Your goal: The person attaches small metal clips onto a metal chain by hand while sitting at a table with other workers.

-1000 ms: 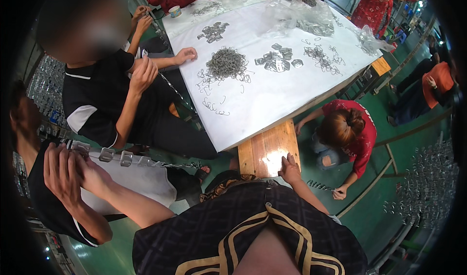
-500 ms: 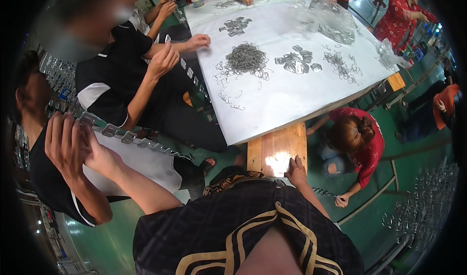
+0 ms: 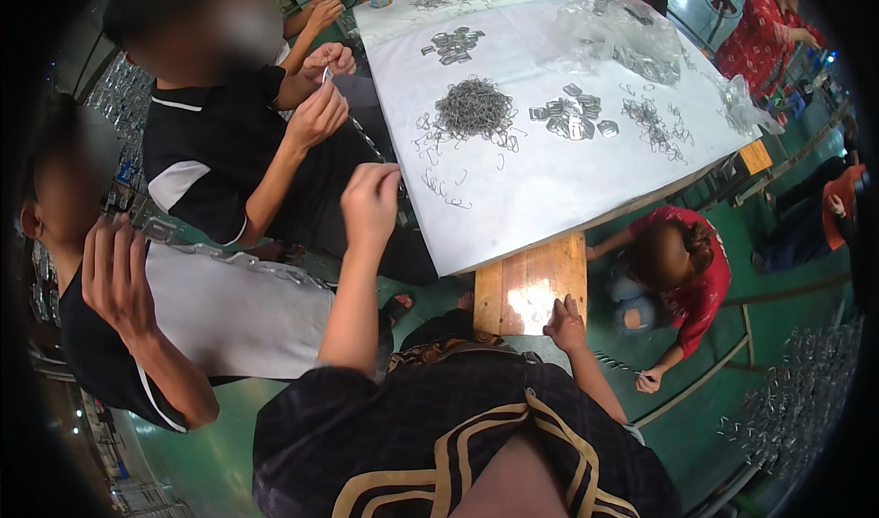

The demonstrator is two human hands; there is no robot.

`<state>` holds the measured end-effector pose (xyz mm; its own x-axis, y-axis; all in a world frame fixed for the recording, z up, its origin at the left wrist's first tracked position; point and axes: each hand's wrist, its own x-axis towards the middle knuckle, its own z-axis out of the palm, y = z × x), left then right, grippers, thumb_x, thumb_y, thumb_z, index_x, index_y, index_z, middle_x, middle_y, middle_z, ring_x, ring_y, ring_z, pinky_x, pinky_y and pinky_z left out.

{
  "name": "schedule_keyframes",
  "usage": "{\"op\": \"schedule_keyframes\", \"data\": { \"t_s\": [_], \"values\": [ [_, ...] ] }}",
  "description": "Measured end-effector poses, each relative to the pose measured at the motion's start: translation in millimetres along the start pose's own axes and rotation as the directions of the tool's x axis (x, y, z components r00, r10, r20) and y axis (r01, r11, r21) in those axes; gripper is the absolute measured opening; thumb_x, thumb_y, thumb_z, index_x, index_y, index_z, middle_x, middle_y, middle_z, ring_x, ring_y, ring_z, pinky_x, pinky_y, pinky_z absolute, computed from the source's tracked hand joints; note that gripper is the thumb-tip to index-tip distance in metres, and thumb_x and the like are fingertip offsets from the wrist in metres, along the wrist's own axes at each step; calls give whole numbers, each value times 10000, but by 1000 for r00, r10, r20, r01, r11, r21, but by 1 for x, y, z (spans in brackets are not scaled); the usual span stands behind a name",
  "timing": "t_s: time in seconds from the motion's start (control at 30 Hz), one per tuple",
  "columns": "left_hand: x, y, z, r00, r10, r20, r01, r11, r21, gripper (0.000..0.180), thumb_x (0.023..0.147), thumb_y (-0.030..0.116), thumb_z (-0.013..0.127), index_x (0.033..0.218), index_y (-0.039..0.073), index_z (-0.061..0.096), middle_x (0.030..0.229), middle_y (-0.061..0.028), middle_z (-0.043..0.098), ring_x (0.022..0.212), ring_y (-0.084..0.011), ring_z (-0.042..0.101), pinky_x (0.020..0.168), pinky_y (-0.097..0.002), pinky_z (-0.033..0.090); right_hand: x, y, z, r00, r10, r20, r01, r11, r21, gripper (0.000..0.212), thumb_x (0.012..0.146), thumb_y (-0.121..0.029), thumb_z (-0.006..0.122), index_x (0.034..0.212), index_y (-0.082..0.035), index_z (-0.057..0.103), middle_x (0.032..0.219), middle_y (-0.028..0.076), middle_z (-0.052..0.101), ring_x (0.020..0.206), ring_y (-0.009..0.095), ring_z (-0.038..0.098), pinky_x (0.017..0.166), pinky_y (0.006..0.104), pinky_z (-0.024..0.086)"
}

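My left hand [image 3: 369, 208] is raised beside the table's left edge, fingers curled in with the thumb near the tips. Whatever it may hold is hidden. Resting at the right edge of the wooden bench [image 3: 517, 289], my right hand [image 3: 566, 322] has its fingers stretched out and nothing visible in it. On the white-covered table [image 3: 513, 216] lie a heap of bent wire hooks [image 3: 473, 106], a cluster of flat metal plates [image 3: 575, 113], and looser hooks [image 3: 655, 124] to the right.
At left, a person in black handles a metal chain [image 3: 364, 138]; another's hand [image 3: 119, 275] is near a plate chain [image 3: 233, 260]. A crouching person in red [image 3: 705, 280] holds a twisted strand [image 3: 618, 362]. Clear plastic bags [image 3: 623, 37] lie on the table.
My left hand has moved right, away from the plate chain at far left, to the table's edge. My right hand stays on the bench. The neighbour's two hands have come together.
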<state>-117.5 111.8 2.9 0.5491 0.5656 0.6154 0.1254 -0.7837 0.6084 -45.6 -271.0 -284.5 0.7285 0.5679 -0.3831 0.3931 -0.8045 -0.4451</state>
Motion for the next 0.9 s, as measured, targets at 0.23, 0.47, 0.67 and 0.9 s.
{"op": "schedule_keyframes", "data": {
  "t_s": [0.23,0.47,0.67,0.9],
  "values": [
    [37,-138,129,923,-235,304,64,874,481,135,799,40,555,778,-2,682,892,-182,641,826,-354,641,724,-433,514,12,-43,-56,899,277,-339,-123,903,411,263,777,-186,666,972,-11,640,1040,178,646,1039,342,585,906,379,453],
    [52,-143,151,847,-289,447,-80,761,644,169,799,48,512,765,2,671,849,-174,657,778,-338,662,679,-425,537,100,-110,-173,601,65,-797,169,964,207,235,784,-105,624,1003,-21,634,906,142,615,866,314,577,801,389,453],
    [65,-140,161,813,-250,525,-163,769,618,152,786,57,531,774,13,676,810,-161,657,756,-335,660,668,-419,535,220,-94,-216,662,161,-732,146,931,336,352,798,-186,653,1093,2,614,1007,182,604,929,335,591,831,405,464],
    [48,-125,142,873,-285,396,110,906,409,118,788,94,540,844,6,594,778,-174,644,741,-389,630,710,-444,506,313,-72,-241,776,390,-496,-168,886,433,464,753,-340,723,1038,20,651,1040,201,623,984,338,603,812,414,488]
  ]
}}
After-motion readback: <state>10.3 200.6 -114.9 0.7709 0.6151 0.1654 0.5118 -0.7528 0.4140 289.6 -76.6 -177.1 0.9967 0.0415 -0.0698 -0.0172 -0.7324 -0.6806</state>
